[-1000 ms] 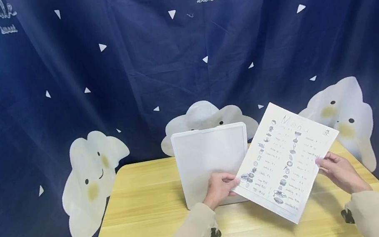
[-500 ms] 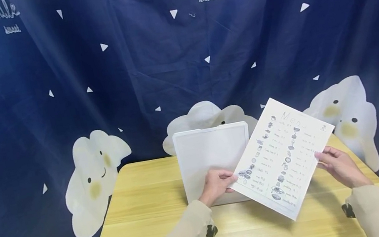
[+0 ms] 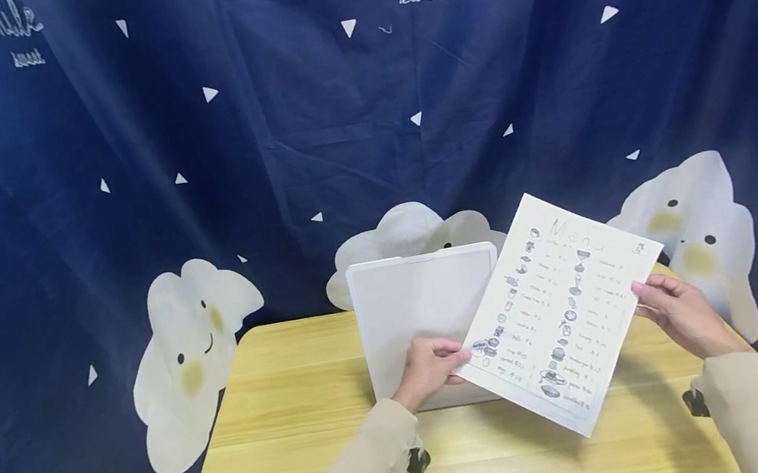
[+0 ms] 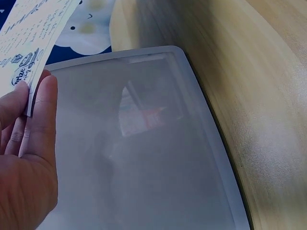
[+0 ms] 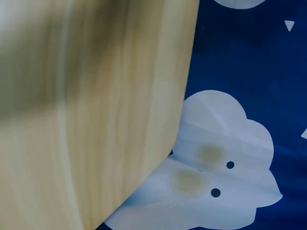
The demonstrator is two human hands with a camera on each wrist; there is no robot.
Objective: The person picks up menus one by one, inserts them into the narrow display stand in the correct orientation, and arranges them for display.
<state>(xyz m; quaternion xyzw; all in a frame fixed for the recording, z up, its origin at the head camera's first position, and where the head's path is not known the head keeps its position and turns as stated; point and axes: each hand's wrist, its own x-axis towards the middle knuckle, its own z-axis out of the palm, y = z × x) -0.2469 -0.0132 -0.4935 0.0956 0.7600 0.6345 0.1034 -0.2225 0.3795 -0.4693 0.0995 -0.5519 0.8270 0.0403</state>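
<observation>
A white menu sheet (image 3: 560, 314), with handwriting and small food drawings, is held tilted above the table. My left hand (image 3: 429, 370) pinches its lower left corner between thumb and fingers; the left wrist view shows this grip, the menu sheet (image 4: 33, 38) at the left hand (image 4: 29, 139). My right hand (image 3: 685, 309) pinches the sheet's right edge. Behind the left hand stands a white frame-like panel (image 3: 420, 297) with a raised rim, upright on the table. In the left wrist view the panel's surface (image 4: 134, 163) looks glossy, with a reflection in it. The right wrist view shows no hand.
The light wooden table (image 3: 291, 429) has rounded back corners; its edge shows in the right wrist view beside the curtain. Behind hangs a dark blue curtain (image 3: 290, 75) with white triangles and cloud faces. Dark straps (image 3: 417, 461) sit at the wrists.
The menu sheet has shifted slightly left and up, with both hands still pinching it. The right hand has moved up a little along with it. The panel stays in place.
</observation>
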